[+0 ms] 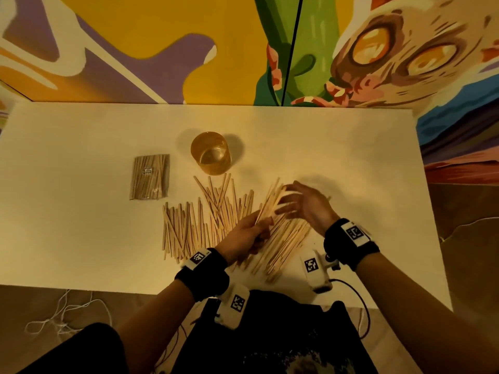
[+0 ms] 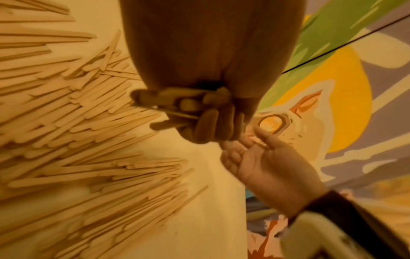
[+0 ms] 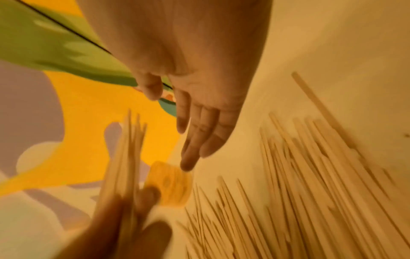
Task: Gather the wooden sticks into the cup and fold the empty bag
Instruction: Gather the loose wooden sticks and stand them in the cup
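Many loose wooden sticks (image 1: 205, 222) lie fanned out on the white table (image 1: 81, 211), in front of an amber see-through cup (image 1: 211, 153) that stands upright with nothing in it. My left hand (image 1: 253, 230) grips a bundle of sticks (image 1: 270, 198) that points up and away; its curled fingers (image 2: 206, 122) wrap the bundle's lower end. My right hand (image 1: 293, 202) hovers open beside the bundle's top, fingers (image 3: 195, 140) straight, holding nothing. The bundle (image 3: 129, 149) and the cup (image 3: 170, 185) also show in the right wrist view.
A clear packet (image 1: 149, 176) with a white label lies left of the cup and shows sticks inside. The table's near edge runs just under my wrists. A painted wall rises behind the far edge. White cord lies on the floor at the lower left.
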The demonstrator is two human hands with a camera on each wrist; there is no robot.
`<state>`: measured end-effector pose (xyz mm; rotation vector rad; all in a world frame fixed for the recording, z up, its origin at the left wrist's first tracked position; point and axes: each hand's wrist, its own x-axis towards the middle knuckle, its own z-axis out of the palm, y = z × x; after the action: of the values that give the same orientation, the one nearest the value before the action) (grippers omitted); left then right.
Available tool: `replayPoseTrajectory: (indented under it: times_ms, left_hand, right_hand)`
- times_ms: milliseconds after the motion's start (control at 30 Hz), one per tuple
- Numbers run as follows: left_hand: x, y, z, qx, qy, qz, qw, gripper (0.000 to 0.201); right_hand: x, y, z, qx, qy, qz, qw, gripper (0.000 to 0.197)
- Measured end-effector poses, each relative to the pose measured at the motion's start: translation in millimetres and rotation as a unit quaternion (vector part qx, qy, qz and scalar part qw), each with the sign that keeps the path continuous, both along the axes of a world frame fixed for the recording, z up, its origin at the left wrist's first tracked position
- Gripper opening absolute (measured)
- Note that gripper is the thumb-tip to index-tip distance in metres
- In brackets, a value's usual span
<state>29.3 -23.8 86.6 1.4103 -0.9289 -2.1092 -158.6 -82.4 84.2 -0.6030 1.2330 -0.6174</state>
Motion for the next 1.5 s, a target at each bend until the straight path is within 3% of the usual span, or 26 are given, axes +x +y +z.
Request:
replayPoseTrajectory:
  times_ms: [67, 167, 233, 467, 733, 800, 900, 1033, 1167, 1233, 1367, 1500]
  left_hand:
    - [3.7, 7.8, -4.1, -0.005, -0.029, -0.080, 0.996, 0.016]
    - [5.8, 13.8, -5.1, -0.016, -0.058, -0.158, 0.986, 0.022]
    - [4.0, 13.7, -4.3, -0.025, -0.087, -0.171, 0.981, 0.019]
    - [4.4, 10.1, -7.3, -0.050, -0.193, -0.159, 0.967, 0.044]
    - [14.4, 10.4, -4.4, -0.055, -0.124, -0.150, 0.979, 0.042]
    - [21.7, 8.8, 2.0, -0.037, -0.096, -0.116, 0.988, 0.032]
    - [33.9, 10.1, 3.8, 0.034, -0.027, -0.013, 0.999, 0.045]
    - [27.4, 13.9, -0.1, 0.106, 0.007, 0.156, 0.982, 0.047]
    - [17.1, 12.6, -4.4, 0.101, 0.008, 0.233, 0.967, 0.046]
    - [18.0, 13.0, -3.5, 0.090, 0.020, 0.197, 0.976, 0.048]
    - [17.0, 18.7, 7.3, 0.044, 0.014, 0.031, 0.998, 0.045]
    - [8.6, 18.2, 11.3, -0.013, 0.007, -0.107, 0.994, 0.028]
  right_hand:
    - [-6.9, -10.7, -0.1, -0.039, 0.037, 0.004, 0.999, 0.044]
    - [0.8, -5.5, -0.5, -0.086, 0.141, 0.166, 0.972, 0.048]
    - [12.7, 7.4, -1.2, -0.096, 0.160, 0.258, 0.948, 0.051]
    - [29.4, 24.6, -5.0, -0.136, 0.121, 0.227, 0.957, 0.024]
    - [20.9, 21.3, -5.8, -0.092, 0.054, 0.211, 0.972, 0.013]
    - [15.0, 17.6, -7.0, -0.078, 0.051, 0.184, 0.978, 0.009]
    - [9.0, 10.9, -6.0, -0.066, 0.041, 0.159, 0.984, 0.007]
    - [22.2, 5.9, -1.3, -0.073, 0.028, 0.158, 0.984, 0.009]
    - [41.7, 5.8, -2.2, -0.108, 0.068, 0.145, 0.981, 0.022]
    - [40.4, 2.0, -1.6, -0.109, 0.086, 0.152, 0.978, 0.024]
    - [28.6, -6.4, 3.9, -0.109, 0.094, 0.247, 0.958, 0.026]
    - [33.2, -4.7, 5.5, -0.116, 0.111, 0.350, 0.923, 0.023]
